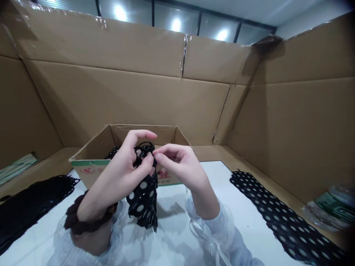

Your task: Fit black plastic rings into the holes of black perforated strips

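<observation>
A bunch of black cloth with white polka dots point(142, 197) hangs from my left hand point(126, 162). The thumb and lower fingers grip its gathered upper part, while the index finger is stretched out above it. A thin black loop stands up at the top of the bunch, and the lower end looks frayed. My right hand point(181, 164) is closed in a pinch at the bunch's right side, close to the left thumb. Whatever lies between its fingertips is too small to make out. Both hands are in front of an open cardboard box point(91, 173), with more dotted cloth point(112, 152) inside.
A long stack of dotted black cloth point(280, 214) lies on the white table point(177, 244) at right, beside a plastic bottle point(332, 207). Another black stack point(30, 207) lies at left, near a pale green striped bundle point(18, 168). Tall cardboard walls point(133, 88) surround the table.
</observation>
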### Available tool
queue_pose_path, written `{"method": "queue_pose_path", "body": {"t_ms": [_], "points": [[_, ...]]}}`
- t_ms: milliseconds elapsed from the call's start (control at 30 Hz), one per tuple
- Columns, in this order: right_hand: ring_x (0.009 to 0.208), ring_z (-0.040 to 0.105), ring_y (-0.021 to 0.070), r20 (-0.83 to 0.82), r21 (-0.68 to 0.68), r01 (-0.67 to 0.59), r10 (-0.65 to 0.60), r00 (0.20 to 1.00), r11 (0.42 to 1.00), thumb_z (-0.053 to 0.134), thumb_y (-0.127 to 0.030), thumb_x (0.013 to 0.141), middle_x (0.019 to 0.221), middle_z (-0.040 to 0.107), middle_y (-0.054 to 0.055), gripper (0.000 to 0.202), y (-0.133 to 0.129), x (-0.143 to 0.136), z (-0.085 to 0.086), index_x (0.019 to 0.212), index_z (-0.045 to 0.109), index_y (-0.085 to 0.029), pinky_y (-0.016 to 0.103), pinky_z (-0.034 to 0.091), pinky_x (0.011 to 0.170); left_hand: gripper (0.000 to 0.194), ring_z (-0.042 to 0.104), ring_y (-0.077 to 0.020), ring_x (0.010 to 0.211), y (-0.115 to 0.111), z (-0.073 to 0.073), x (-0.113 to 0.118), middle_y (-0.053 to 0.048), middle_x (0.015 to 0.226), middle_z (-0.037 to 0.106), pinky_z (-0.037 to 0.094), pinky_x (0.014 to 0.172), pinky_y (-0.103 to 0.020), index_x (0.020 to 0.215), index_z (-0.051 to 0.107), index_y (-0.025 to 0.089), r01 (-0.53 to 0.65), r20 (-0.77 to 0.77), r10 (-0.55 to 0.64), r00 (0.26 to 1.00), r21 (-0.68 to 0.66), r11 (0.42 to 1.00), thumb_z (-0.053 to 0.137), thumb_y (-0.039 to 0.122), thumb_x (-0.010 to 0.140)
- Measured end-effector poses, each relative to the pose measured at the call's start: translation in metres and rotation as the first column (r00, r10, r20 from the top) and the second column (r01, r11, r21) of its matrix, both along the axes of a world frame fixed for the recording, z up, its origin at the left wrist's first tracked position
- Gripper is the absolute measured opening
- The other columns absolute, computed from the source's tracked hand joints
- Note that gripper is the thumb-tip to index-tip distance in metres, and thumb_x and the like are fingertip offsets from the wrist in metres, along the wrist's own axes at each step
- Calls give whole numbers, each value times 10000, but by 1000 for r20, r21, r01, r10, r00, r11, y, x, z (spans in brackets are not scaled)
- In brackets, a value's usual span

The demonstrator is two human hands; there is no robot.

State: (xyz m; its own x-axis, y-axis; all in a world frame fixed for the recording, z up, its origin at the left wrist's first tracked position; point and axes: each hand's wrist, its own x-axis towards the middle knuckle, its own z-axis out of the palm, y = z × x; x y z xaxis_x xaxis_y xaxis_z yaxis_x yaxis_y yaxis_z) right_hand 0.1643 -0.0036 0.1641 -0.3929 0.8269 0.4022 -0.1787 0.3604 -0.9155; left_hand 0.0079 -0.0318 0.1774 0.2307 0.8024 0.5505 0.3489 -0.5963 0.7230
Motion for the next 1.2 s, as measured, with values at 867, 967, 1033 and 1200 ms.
{"method": "queue_pose_path", "body": {"t_ms": [867,967,1033,1200], "points": [[601,554,93,-260,420,694,-656,709,585,519,-190,806,716,619,14,139,-15,53,11,813,657,-180,225,466,522,270,583,-185,774,17,-1,-17,-22,824,618,437,683,-260,1067,557,231,-107,-270,106,957,11,994,407,375,894],[624,557,103,-468,372,878,-756,458,301,534,-243,826,752,591,16,121,-23,67,15,863,638,-195,256,477,560,256,541,-162,708,29,-2,-25,-11,774,588,412,623,-243,932,551,204,-186,-241,177,954,-17,982,394,402,893],[697,577,118,-555,343,924,-757,344,169,537,-265,837,822,585,30,132,-26,65,16,923,622,-210,284,493,630,250,481,-132,626,33,-1,-25,5,725,541,376,547,-217,886,517,197,-170,-160,160,974,-55,984,390,413,895],[871,576,153,-493,430,885,-775,396,179,507,-244,852,966,584,67,175,22,34,-1,1006,580,-203,318,487,780,225,449,-110,597,29,2,-20,13,713,494,380,518,-194,876,484,201,-2,74,14,997,-163,987,441,422,873]]}}
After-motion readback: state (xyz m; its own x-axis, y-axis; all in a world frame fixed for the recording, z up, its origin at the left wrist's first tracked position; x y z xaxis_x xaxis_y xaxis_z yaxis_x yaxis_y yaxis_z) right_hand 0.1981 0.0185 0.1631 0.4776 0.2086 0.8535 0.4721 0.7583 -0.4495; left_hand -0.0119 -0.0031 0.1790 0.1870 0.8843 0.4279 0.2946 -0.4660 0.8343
